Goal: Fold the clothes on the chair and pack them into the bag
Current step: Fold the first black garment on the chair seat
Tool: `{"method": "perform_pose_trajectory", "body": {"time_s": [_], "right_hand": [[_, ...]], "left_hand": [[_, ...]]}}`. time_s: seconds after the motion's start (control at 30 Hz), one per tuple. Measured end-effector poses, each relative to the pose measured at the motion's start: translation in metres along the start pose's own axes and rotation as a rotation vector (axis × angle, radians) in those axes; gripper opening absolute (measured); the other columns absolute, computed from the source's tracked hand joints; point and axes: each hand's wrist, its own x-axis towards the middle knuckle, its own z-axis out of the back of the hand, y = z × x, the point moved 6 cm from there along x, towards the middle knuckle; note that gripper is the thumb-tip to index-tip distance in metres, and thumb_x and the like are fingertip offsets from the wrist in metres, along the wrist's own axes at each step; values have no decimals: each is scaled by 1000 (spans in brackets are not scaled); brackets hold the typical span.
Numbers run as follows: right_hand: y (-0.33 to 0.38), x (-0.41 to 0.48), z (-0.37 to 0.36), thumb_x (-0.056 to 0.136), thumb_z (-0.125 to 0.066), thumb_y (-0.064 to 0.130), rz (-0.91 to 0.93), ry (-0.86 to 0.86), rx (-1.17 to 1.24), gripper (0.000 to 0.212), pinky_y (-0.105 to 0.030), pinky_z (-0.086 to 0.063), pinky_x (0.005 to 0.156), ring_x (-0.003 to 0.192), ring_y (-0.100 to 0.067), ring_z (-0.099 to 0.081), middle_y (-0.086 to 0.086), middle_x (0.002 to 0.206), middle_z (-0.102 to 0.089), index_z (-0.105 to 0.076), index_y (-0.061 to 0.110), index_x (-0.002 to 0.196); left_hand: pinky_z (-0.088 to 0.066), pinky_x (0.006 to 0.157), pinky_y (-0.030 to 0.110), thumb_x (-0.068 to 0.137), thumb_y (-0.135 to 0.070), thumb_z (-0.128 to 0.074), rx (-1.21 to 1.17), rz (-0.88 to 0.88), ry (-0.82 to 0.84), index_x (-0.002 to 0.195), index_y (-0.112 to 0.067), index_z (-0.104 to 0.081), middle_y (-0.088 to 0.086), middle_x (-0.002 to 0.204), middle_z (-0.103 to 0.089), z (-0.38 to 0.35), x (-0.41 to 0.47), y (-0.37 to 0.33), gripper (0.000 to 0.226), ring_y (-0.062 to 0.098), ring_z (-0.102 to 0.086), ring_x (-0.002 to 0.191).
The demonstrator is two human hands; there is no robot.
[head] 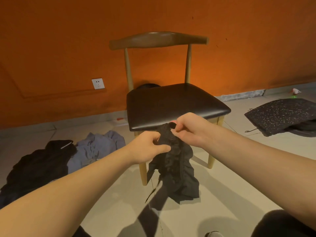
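A crumpled black garment [176, 170] hangs in the air in front of the chair [174, 103], whose black seat is bare. My left hand [147, 147] grips the garment's upper left edge. My right hand [189, 127] pinches its top right corner, close to the seat's front edge. The cloth's lower part dangles near the floor. A black speckled bag [280, 113] lies on the floor at the right.
On the floor at the left lie a grey garment [97, 147] and a black garment [39, 168]. An orange wall with a white socket [98, 83] stands behind the chair. Something dark sits behind the chair seat. My knees show at the bottom edge.
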Motion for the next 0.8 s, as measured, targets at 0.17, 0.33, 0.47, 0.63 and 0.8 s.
{"method": "perform_pose_trajectory", "body": {"time_s": [0.17,0.33,0.47,0.63,0.8], "right_hand": [[18,-4,23,89,-72,-3,245,-120,-959,11,-37,-65,71,82,-31,-77,-23,98,-75,-73,1,99],[20,0,26,87,-68,19,532,-224,-1658,14,-47,-57,71,80,-32,-64,-10,84,-66,-55,15,88],[-4,19,41,83,-65,22,437,-209,-1773,12,-38,-53,64,78,-29,-63,-3,75,-60,-54,17,84],[-57,36,85,90,-68,31,-33,-88,-1784,29,-43,-64,78,81,-26,-70,-10,95,-71,-68,7,105],[-76,13,112,102,-56,36,-627,-41,-1310,44,-41,-63,85,84,-32,-78,-21,110,-74,-62,-3,124]], "left_hand": [[-31,57,30,94,-19,-62,130,-35,-331,80,-22,-39,1,68,-45,31,-2,-3,27,21,-43,61],[-42,48,34,96,-11,-57,68,-15,-418,99,-20,-41,5,65,-52,44,0,-1,19,19,-51,48],[-55,46,32,101,-9,-50,-163,55,-396,118,-18,-47,11,85,-58,41,0,-2,19,22,-67,52],[-64,67,47,104,-6,-44,-541,201,-451,120,-14,-57,12,112,-56,52,-3,5,22,34,-75,64],[-64,72,49,105,-3,-44,-747,282,-503,117,-7,-54,24,102,-67,63,-9,14,17,38,-76,70]]}}
